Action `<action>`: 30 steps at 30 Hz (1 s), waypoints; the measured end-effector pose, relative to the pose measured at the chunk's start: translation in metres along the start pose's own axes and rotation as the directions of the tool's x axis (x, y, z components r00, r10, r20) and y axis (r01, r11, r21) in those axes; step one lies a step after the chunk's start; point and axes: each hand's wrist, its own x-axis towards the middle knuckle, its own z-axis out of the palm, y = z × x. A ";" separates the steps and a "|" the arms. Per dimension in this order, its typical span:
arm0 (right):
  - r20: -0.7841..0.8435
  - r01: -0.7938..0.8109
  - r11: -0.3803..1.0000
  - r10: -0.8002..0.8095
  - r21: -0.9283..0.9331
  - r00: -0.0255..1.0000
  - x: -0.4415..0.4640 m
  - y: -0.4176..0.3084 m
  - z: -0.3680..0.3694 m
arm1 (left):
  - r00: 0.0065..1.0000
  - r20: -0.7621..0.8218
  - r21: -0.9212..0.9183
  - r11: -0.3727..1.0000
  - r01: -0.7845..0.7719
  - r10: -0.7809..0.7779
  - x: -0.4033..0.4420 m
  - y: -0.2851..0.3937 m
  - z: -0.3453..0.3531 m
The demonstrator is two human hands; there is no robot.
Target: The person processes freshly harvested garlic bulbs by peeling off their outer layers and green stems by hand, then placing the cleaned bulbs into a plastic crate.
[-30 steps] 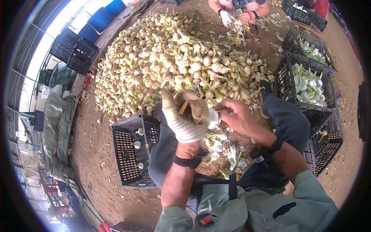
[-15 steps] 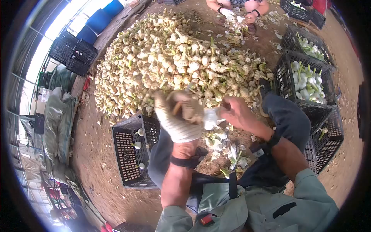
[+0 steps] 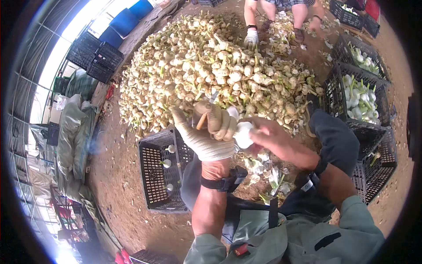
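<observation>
My left hand [image 3: 209, 130], in a pale work glove, is closed around a knife [image 3: 201, 122]; its brownish handle shows between thumb and fingers, and a short grey blade tip pokes up above the fist. Against those gloved fingers sits a white, peeled garlic bulb [image 3: 243, 135]. My bare right hand [image 3: 274, 140] grips this bulb from the right, its fingers slightly blurred. Just beyond both hands rises a large heap of untrimmed garlic [image 3: 206, 70]. Below them, between my knees, lie loose peelings and green stalk scraps [image 3: 272, 178].
Left of my knee stands a black crate [image 3: 151, 176] holding a few white bulbs. On my right, black crates [image 3: 336, 92] contain cleaned garlic [image 3: 360, 100]. Across the heap, a co-worker's gloved hand [image 3: 251, 38] touches the pile. Blue barrels [image 3: 124, 23] stand at the back left.
The view has shifted, moving the scene rightward. The white bulb between my hands shows more fully. The co-worker's hands have parted, the gloved one now reaching onto the heap.
</observation>
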 end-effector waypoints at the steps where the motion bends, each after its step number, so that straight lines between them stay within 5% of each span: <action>1: -0.133 0.231 0.938 -0.271 -0.257 0.953 0.002 0.006 0.010 | 0.987 -0.138 0.082 0.994 -0.075 0.086 -0.001 -0.007 0.005; 2: -0.185 0.385 0.762 -0.541 -0.520 0.821 0.003 0.008 0.015 | 0.987 -0.137 0.083 0.994 -0.071 0.082 0.000 -0.010 0.004; 4: -0.147 0.370 0.701 -0.559 -0.610 0.816 -0.001 0.005 0.013 | 0.959 -0.210 0.170 0.973 -0.156 0.190 0.001 -0.016 0.002; 6: -0.050 0.418 0.447 -0.728 -0.791 0.683 0.000 0.003 0.012 | 0.964 -0.217 0.163 0.980 -0.116 0.150 0.001 -0.016 -0.004; 7: -0.054 0.417 0.448 -0.730 -0.791 0.682 -0.002 0.001 0.013 | 0.968 -0.224 0.156 0.985 -0.080 0.114 0.001 -0.016 -0.005; 12: -0.217 0.342 0.703 -0.576 -0.623 0.788 -0.010 -0.003 0.009 | 0.973 -0.202 0.185 0.980 -0.073 0.110 0.002 -0.021 0.001; 17: -0.243 0.321 0.737 -0.545 -0.594 0.802 -0.014 0.000 0.007 | 0.989 -0.124 0.246 0.968 -0.043 0.075 -0.002 -0.026 0.003; 19: -0.355 0.238 0.900 -0.371 -0.364 0.858 -0.016 -0.004 0.009 | 0.994 -0.078 0.360 0.932 -0.048 0.081 -0.003 -0.026 0.001; 23: -0.345 0.282 0.911 -0.379 -0.300 0.859 -0.018 -0.003 0.008 | 0.992 -0.069 0.480 0.875 -0.060 0.106 -0.006 -0.029 0.000; 26: -0.322 0.195 0.907 -0.324 -0.374 0.890 -0.014 -0.005 -0.001 | 0.998 -0.062 0.319 0.948 0.018 0.002 -0.007 -0.028 0.001; 28: -0.406 0.166 0.985 -0.170 -0.046 0.898 -0.009 0.001 -0.010 | 1.000 0.013 0.277 0.961 -0.026 0.023 -0.004 -0.025 0.000; 30: -0.417 0.199 0.979 -0.165 0.037 0.894 -0.008 0.007 -0.013 | 0.996 -0.086 0.151 0.988 0.007 0.006 -0.005 -0.021 -0.004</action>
